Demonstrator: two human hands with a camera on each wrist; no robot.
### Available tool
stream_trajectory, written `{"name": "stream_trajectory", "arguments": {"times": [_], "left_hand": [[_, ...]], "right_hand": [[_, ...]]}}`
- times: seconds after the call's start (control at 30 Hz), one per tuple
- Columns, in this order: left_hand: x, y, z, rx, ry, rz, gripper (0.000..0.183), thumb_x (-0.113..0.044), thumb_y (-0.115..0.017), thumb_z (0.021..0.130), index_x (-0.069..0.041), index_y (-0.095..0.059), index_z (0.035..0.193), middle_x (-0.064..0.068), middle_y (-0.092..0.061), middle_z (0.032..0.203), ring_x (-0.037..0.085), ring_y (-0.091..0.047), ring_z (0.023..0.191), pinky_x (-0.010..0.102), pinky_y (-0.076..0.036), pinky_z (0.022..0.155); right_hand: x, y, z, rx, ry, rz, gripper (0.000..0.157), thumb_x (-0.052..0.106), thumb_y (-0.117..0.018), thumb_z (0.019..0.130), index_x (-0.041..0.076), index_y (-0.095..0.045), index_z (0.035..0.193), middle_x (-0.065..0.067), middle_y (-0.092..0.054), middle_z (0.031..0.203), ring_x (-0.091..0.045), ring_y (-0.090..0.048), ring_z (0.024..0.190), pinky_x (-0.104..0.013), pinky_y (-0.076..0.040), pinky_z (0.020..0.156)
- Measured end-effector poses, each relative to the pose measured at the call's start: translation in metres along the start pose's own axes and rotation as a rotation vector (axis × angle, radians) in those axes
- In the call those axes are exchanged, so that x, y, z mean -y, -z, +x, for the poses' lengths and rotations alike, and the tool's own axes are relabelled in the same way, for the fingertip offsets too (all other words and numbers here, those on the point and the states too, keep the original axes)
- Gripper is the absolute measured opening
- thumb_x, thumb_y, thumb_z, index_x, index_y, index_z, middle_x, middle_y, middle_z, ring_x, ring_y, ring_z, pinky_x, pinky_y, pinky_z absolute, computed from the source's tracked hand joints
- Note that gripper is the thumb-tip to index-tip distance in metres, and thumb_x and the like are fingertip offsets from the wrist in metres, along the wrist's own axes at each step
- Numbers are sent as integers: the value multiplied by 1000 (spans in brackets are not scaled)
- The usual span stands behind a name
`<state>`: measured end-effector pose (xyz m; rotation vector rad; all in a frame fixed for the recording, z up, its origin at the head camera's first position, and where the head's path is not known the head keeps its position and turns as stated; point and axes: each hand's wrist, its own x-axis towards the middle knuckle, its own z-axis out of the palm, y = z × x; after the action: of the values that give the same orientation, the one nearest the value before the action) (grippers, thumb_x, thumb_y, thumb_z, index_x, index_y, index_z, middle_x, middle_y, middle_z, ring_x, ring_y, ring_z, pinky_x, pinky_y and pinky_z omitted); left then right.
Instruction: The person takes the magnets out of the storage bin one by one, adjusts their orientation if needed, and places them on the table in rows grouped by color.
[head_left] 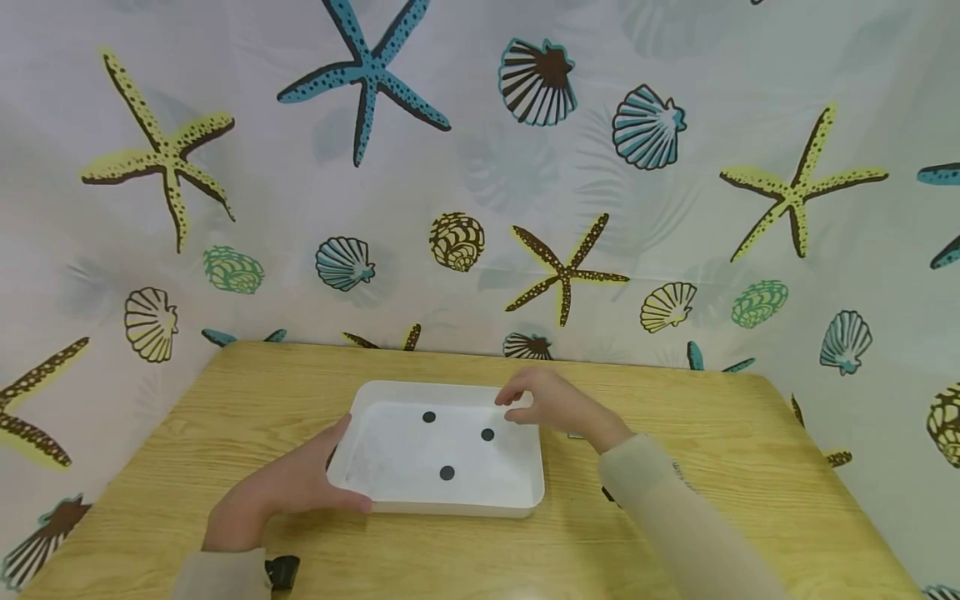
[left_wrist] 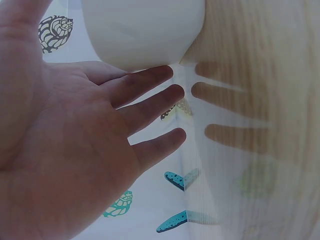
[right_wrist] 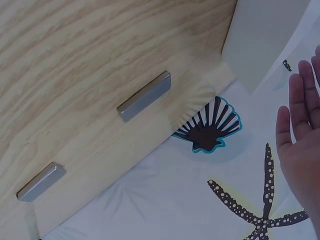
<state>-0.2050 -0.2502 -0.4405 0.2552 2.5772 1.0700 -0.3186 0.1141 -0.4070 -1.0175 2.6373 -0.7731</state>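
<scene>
A shallow white tray (head_left: 390, 450) sits on the wooden table with three dark round discs inside: a back disc (head_left: 429, 417), a right disc (head_left: 487, 434) and a front disc (head_left: 447, 472). My left hand (head_left: 292, 479) holds the tray's left end, its thumb along the front wall near the corner. In the left wrist view the other fingers (left_wrist: 155, 107) stretch out beneath the tray's edge. My right hand (head_left: 551, 400) hovers over the tray's back right corner, thumb and forefinger apart. Nothing shows between them.
Two silver bars, a nearer bar (right_wrist: 145, 95) and a farther bar (right_wrist: 41, 182), lie on the table in the right wrist view. Wood tabletop (head_left: 712, 433) extends on both sides of the tray. A cloth (head_left: 450, 167) printed with starfish and shells hangs behind and around the table.
</scene>
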Motion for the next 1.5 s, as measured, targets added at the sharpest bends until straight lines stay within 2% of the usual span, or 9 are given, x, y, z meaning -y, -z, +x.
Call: {"name": "stream_trajectory", "arguments": {"times": [0.17,0.27,0.47,0.73,0.87,1.07,1.33,1.5], "left_hand": [[-1,0,-2,-9,1,6,144,-52,-92,71,3,3,164,30,-9,171,49,-19,156,69,-24,122],[-2,1,-3,-12,-16,5,143,-52,-92,71,2,2,164,29,-10,171,49,-21,155,68,-25,122],[-1,1,-2,-12,-13,10,144,-53,-92,71,4,2,163,30,-9,171,49,-20,156,68,-25,122],[0,0,-2,-8,-8,2,143,-52,-92,71,6,1,163,31,-9,170,50,-18,156,68,-23,123],[-1,1,-3,-6,-27,-10,143,-50,-92,72,6,2,162,31,-9,170,50,-17,156,68,-23,123],[-1,3,-2,-9,-65,-26,143,-49,-93,72,5,4,163,30,-7,171,49,-17,157,68,-22,123],[-2,3,-2,-8,-64,-37,143,-48,-93,72,3,4,163,28,-8,171,47,-18,157,67,-22,123],[-2,2,-2,-8,-52,-38,143,-48,-93,71,2,4,164,28,-8,172,47,-19,156,68,-22,123]], "right_hand": [[4,-13,9,13,12,-37,19,12,-73,96,7,-77,113,-6,-74,114,-26,-67,110,-42,-56,98],[7,-20,12,30,-9,-32,19,12,-74,95,9,-77,114,-4,-74,114,-22,-66,109,-38,-56,97],[11,-29,15,43,-25,-2,20,11,-76,94,8,-77,114,-6,-74,114,-20,-66,108,-39,-55,99],[5,-42,19,52,-23,-52,19,11,-76,93,11,-78,113,-1,-74,112,-18,-67,107,-37,-54,99],[2,-47,21,45,-28,-106,18,13,-77,93,14,-80,111,2,-73,108,-12,-63,98,-31,-54,95],[2,-49,20,18,24,-167,13,10,-78,91,11,-82,103,1,-73,97,-8,-58,86,-24,-52,85],[3,-50,21,35,-23,-119,7,9,-77,91,11,-80,97,3,-72,93,-7,-58,86,-22,-52,84],[1,-50,21,23,-44,-61,7,9,-76,91,12,-79,98,2,-73,97,-9,-60,89,-27,-54,87]]}}
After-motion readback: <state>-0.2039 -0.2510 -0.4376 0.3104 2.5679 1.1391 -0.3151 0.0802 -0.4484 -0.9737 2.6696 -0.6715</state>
